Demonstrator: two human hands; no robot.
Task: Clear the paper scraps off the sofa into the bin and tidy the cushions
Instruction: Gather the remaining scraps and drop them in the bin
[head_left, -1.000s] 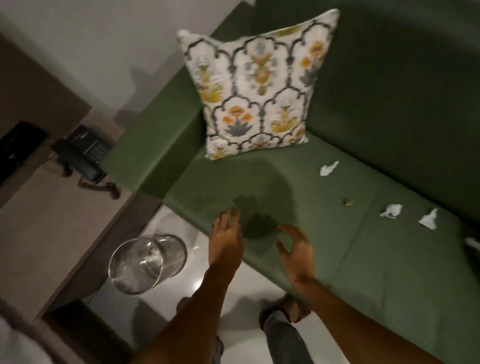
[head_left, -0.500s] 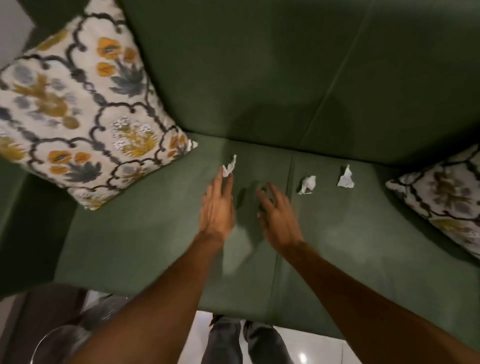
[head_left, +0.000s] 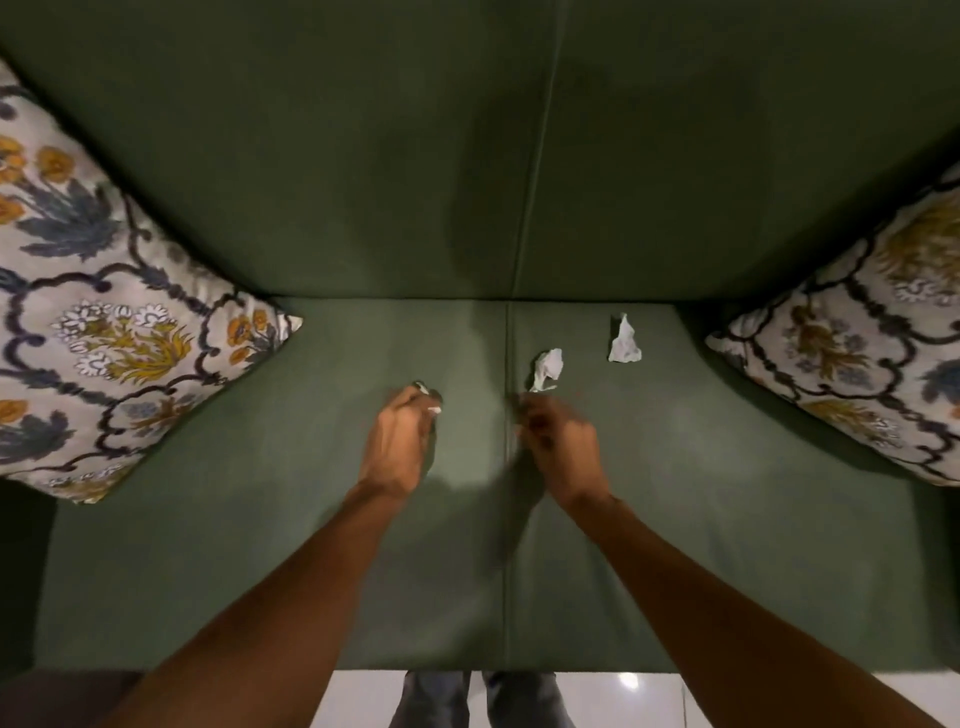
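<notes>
My left hand (head_left: 402, 441) is closed over the middle of the green sofa seat (head_left: 234, 571), with a white paper scrap (head_left: 432, 410) poking out between its fingers. To its right, my right hand (head_left: 563, 444) is blurred, its fingers curled at the seat seam; whether it holds anything is unclear. A crumpled paper scrap (head_left: 546, 368) lies just beyond its fingertips. Another scrap (head_left: 624, 340) lies farther right, near the backrest. One floral cushion (head_left: 104, 338) leans in the left corner and a second (head_left: 857, 364) in the right corner.
The sofa backrest (head_left: 467, 156) fills the upper half of the view. A strip of white tiled floor (head_left: 623, 696) and my trouser legs (head_left: 467, 701) show below the seat's front edge. The bin is out of view.
The view has swung from the sofa's left end to its middle. My left hand has closed on the scrap it was reaching for. My right hand's fingers have curled in near the seam.
</notes>
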